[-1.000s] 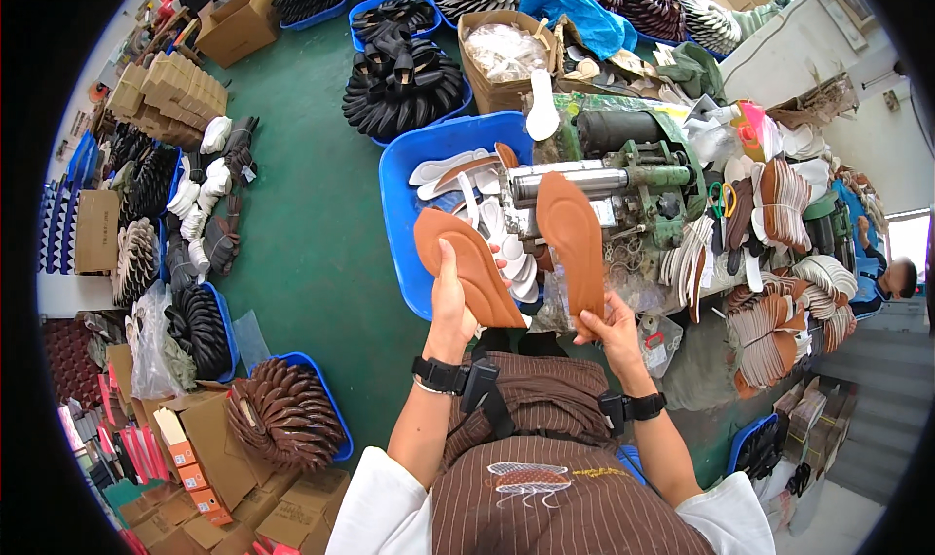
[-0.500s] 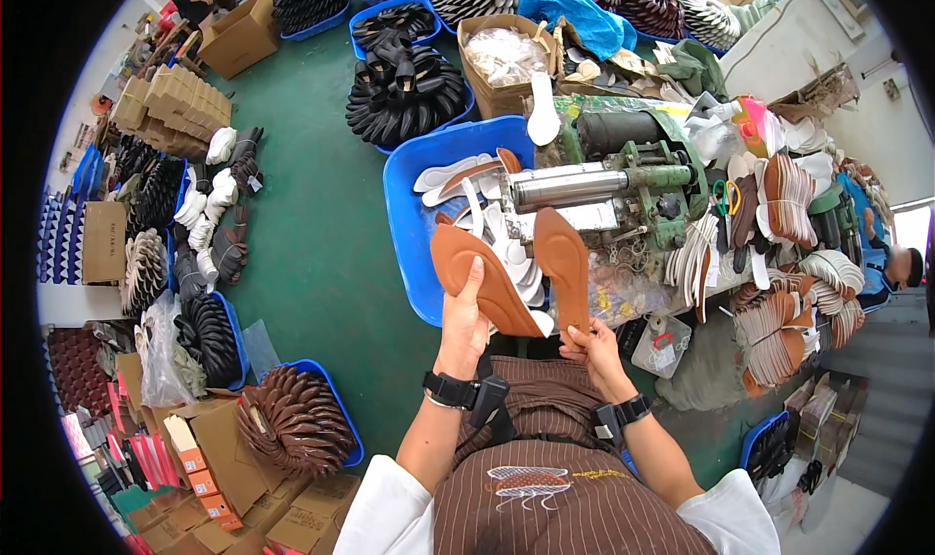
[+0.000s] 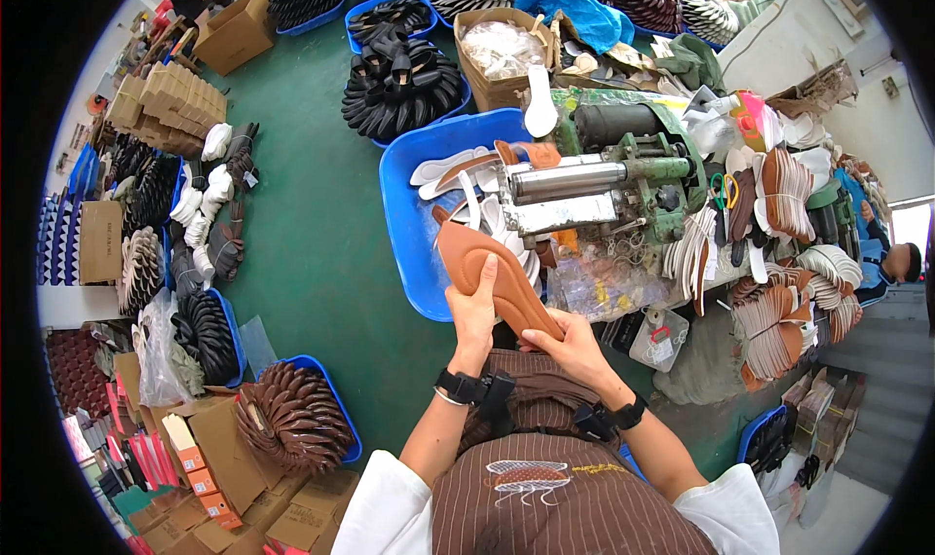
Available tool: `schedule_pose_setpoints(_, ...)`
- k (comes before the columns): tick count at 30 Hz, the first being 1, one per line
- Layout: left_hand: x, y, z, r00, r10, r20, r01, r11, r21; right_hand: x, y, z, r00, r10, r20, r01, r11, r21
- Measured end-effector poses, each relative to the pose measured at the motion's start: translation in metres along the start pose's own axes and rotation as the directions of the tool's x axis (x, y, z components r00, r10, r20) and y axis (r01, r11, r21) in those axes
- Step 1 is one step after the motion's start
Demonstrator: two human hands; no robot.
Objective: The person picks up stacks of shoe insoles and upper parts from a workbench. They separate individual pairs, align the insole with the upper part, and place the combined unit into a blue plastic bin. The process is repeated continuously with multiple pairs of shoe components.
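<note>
Brown insoles [image 3: 495, 280] lie together as one stack in front of me, rounded end pointing up and to the left. My left hand [image 3: 473, 312] grips them with the thumb pressed flat on the upper face. At the narrow lower end, my right hand [image 3: 570, 345] pinches the same stack. How many layers there are is hard to make out. Just beyond them is a blue plastic tub [image 3: 401, 234] with white and brown insoles inside. Over the tub's right side stands a green machine [image 3: 667, 190] with a shiny metal roller [image 3: 570, 179].
Bundled insoles [image 3: 784, 195] and green-yellow scissors [image 3: 724, 192] crowd the bench at right. A white insole [image 3: 540, 102] rests behind the machine. Blue tubs of black shoe parts [image 3: 404, 92] and a cardboard box [image 3: 502, 56] stand farther back. Another person [image 3: 886, 253] is at far right.
Half a second ago each hand held a separate brown insole. My right hand has brought its insole leftward to the other, and both hands now grip them together.
</note>
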State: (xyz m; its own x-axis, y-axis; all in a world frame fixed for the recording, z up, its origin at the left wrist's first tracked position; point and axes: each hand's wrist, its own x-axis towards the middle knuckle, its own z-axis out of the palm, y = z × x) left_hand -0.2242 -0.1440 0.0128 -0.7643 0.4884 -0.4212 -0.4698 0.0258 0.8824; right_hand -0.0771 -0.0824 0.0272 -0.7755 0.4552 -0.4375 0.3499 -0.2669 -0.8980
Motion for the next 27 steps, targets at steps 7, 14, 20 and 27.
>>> schedule_pose_setpoints(7, 0.006, 0.002, -0.014, 0.984, 0.174, 0.033, -0.177, 0.972, 0.153, -0.017, -0.039, 0.002, 0.966, 0.239, 0.1, -0.254, 0.946, 0.201)
schedule_pose_setpoints(14, 0.023, 0.01, -0.031, 0.995, 0.031, 0.099, -0.04, 0.995, 0.094, -0.03, -0.043, -0.007, 0.98, 0.177, 0.089, -0.189, 0.97, 0.151)
schedule_pose_setpoints(20, 0.023, 0.031, -0.023, 0.996, 0.008, 0.092, 0.006, 0.989, -0.147, -0.04, -0.058, -0.007, 0.975, 0.221, 0.006, -0.221, 0.975, 0.01)
schedule_pose_setpoints(27, 0.068, 0.046, -0.078, 0.975, -0.107, -0.197, -0.013, 0.85, -0.526, -0.059, -0.002, -0.023, 0.987, -0.148, -0.07, 0.143, 0.987, -0.069)
